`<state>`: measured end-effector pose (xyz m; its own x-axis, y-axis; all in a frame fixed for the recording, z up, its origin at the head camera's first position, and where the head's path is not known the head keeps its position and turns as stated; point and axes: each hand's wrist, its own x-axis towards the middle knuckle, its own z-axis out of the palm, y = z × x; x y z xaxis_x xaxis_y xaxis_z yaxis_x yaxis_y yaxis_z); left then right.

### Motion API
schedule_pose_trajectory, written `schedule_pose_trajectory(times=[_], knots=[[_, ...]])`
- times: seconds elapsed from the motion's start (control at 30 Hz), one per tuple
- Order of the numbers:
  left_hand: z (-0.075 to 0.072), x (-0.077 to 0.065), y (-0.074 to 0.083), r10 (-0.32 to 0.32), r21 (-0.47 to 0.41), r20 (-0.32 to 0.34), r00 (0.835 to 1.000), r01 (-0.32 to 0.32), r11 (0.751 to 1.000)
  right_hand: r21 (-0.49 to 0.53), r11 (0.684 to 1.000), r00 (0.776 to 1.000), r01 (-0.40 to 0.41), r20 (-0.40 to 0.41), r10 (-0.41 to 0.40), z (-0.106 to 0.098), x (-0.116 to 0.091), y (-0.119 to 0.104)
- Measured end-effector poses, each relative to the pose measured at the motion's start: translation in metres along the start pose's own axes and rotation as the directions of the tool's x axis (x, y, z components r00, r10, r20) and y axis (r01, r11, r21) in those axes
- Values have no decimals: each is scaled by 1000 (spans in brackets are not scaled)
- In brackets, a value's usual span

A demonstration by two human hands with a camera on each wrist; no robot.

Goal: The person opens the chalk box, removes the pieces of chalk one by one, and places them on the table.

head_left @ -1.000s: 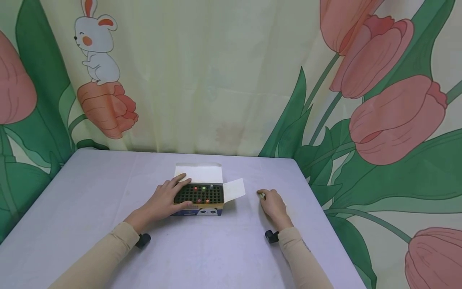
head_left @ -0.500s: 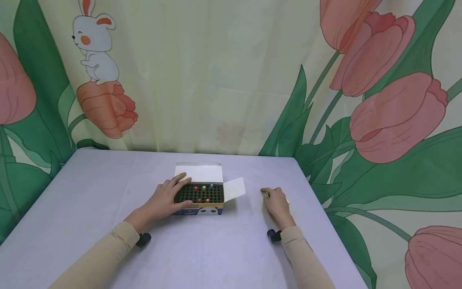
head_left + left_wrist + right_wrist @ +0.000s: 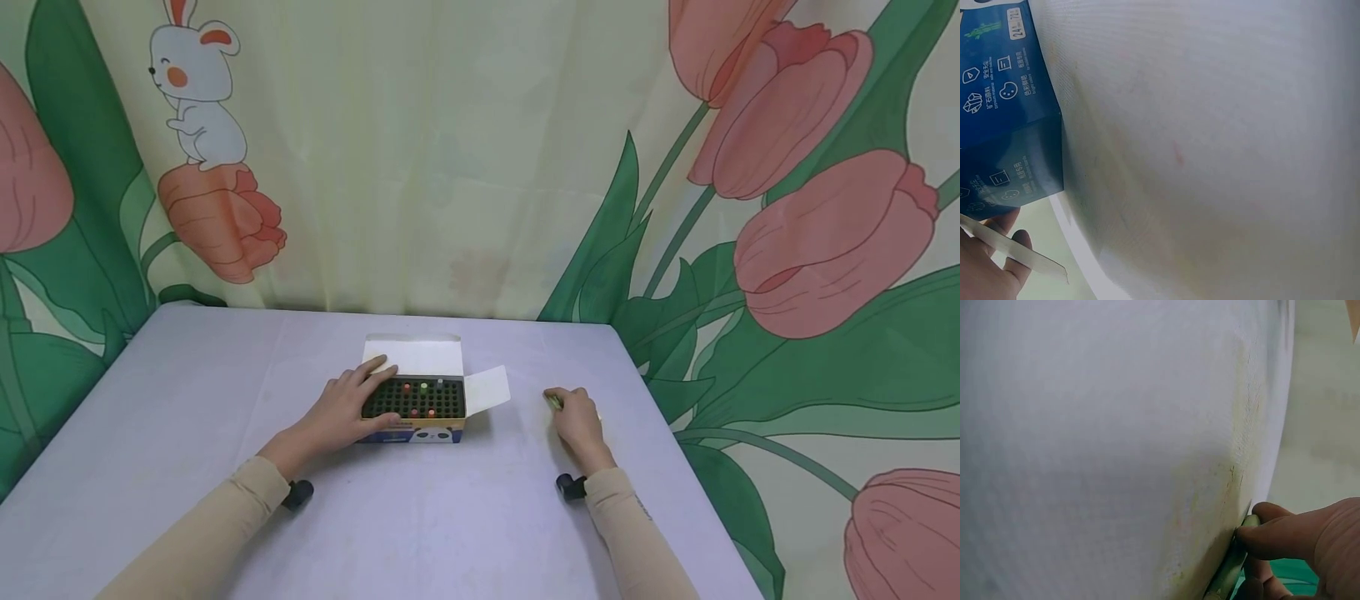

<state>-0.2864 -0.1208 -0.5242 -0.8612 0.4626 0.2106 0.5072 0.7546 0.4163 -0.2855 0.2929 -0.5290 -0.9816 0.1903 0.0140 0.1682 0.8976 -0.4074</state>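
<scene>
Broadly, a tulip-printed curtain (image 3: pixel 420 167) fills the upper frame above a white-covered table (image 3: pixel 480 517). At lower centre sits an open box (image 3: pixel 435 435) holding a dark grid of holes (image 3: pixel 446 402); the left hand (image 3: pixel 336 414), fingers spread, rests on its left end. At lower right, the right hand (image 3: pixel 578 423) pinches a slim green stick (image 3: pixel 1230 569).

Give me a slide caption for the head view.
Left hand on an open box with a black holed tray, right hand holding a green stick.
</scene>
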Motion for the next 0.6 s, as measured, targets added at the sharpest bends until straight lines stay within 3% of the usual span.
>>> schedule_pose_trajectory(times=[0.33,0.6], knots=[[-1,2,0,-1,10,7,1000,1,1000,-2,1000,1000,-24,19,24,-3,4,-2],[0,1,0,2,10,6,1000,-2,1000,59,998,1000,-2,4,2,-19,6,-20]])
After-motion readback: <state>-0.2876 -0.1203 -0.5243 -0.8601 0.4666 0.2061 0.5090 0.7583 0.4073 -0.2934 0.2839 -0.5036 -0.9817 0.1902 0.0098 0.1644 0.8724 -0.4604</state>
